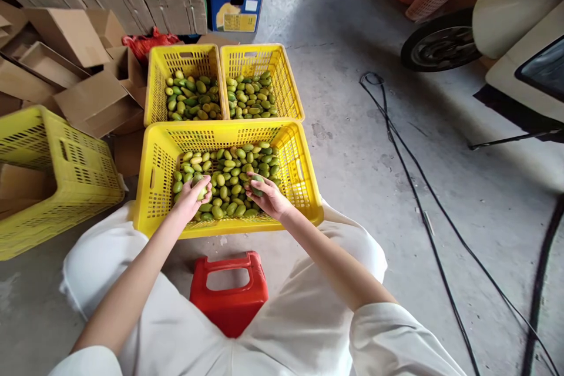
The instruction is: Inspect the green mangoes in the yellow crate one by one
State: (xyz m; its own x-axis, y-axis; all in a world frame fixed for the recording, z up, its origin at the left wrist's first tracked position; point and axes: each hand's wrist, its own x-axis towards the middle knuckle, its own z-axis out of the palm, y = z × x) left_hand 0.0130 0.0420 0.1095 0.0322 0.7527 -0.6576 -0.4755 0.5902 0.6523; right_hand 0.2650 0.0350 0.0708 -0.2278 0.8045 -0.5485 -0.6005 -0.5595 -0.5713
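A large yellow plastic crate (299,188) sits on the floor in front of me, partly filled with small green and yellowish fruits (229,167). My left hand (191,197) reaches into it and curls round one green fruit (201,191). My right hand (267,194) is also inside the crate, with its fingers closed on another green fruit (257,181). Both forearms stretch out from white sleeves over my white-clad knees.
Two smaller yellow crates (156,88) (288,82) of similar fruits stand side by side behind the big one. An empty yellow crate (53,176) lies at the left by cardboard boxes (70,35). A red stool (229,294) is between my legs. Black cables (414,188) cross the concrete floor; a vehicle wheel (438,44) is at the right.
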